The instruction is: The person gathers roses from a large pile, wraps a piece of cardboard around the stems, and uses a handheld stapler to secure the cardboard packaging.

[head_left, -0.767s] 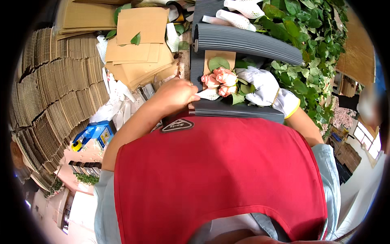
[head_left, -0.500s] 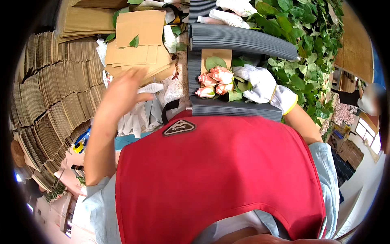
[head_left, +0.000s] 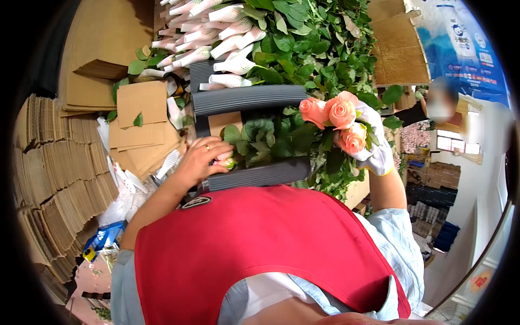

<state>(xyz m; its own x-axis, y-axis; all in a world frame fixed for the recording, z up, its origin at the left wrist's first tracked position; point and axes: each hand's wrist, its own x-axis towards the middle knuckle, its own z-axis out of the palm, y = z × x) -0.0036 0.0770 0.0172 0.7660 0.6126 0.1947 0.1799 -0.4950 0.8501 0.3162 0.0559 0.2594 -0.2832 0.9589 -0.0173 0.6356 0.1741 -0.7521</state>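
The grey ribbed cradle (head_left: 250, 98) stands right in front of the person, its far bar running across the view and its near bar (head_left: 254, 174) just above the red apron (head_left: 260, 244), so the working room is the narrow trough between the two bars, filled with green leaves (head_left: 265, 138). To the left, stacks of flat brown cardboard (head_left: 142, 127) and rows of corrugated sheets (head_left: 59, 184) crowd close against the cradle's side. Beyond the far bar lie roses wrapped in white net sleeves (head_left: 216, 32) and a dense heap of foliage (head_left: 319, 43). The freest space is on the right, above the near bar's end.

The left hand (head_left: 201, 160), bare with a ring on one finger, reaches in from the lower left with its forearm slanting up; its fingers curl down over a pale rose bud (head_left: 227, 161) at the left end of the trough, closed around it, just above the near bar.

The right hand (head_left: 374, 146), in a white glove, is raised to the right of the cradle with the forearm nearly upright. It grips a bunch of three peach-pink roses (head_left: 336, 116), their heads level with the far bar's right end and their stems hidden behind the leaves and glove
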